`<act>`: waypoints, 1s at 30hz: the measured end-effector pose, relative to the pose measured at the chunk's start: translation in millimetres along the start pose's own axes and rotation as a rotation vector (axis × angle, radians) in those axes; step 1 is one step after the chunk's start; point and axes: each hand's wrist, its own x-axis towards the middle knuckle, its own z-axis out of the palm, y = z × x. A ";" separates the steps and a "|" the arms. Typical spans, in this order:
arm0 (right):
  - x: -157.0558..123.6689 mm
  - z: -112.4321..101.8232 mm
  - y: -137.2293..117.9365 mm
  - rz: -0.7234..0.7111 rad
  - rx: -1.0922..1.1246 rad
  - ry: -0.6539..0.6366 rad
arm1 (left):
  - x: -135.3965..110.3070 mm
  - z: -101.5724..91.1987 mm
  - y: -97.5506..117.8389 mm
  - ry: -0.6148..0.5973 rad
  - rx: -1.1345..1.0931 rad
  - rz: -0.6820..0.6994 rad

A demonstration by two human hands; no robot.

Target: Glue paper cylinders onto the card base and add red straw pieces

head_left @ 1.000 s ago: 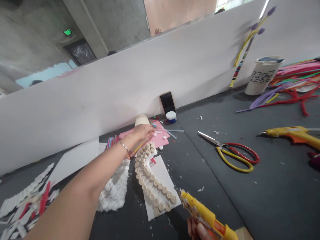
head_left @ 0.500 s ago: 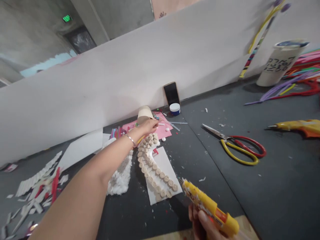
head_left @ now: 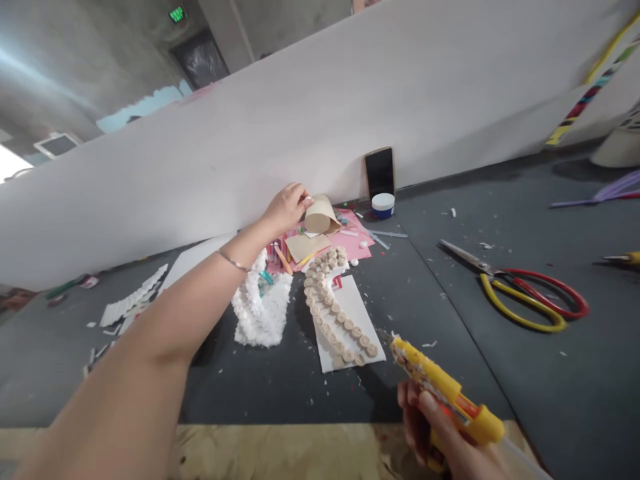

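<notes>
My left hand [head_left: 286,210] is raised above the craft pile, fingertips close beside a rolled kraft-paper cone [head_left: 320,215]. Contact between them is hard to judge. My right hand [head_left: 425,427] is shut around a yellow hot glue gun [head_left: 445,400], its nozzle pointing up and left towards a curved row of small rolled paper coils [head_left: 335,307]. Those coils lie on a white card [head_left: 359,305]. A fluffy white paper strip [head_left: 260,310] sits left of them, under my left forearm.
Pink paper [head_left: 350,243] lies with coloured sticks against a white board wall [head_left: 300,113], near a phone [head_left: 380,173] and a white-lidded jar [head_left: 383,207]. Red-and-yellow scissors [head_left: 520,293] and scraps lie on the dark mat [head_left: 450,373]. A second glue gun [head_left: 625,258] pokes in at right.
My left hand has lifted and moved left of the paper cone, uncovering a kraft paper sheet. The whole view has tilted and shifted, with the table contents moving right. The glue gun stays in my right hand.
</notes>
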 end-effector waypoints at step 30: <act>15.2 -5.4 10.0 -0.084 -0.018 0.007 | -115.1 -23.7 54.2 0.026 0.034 -0.270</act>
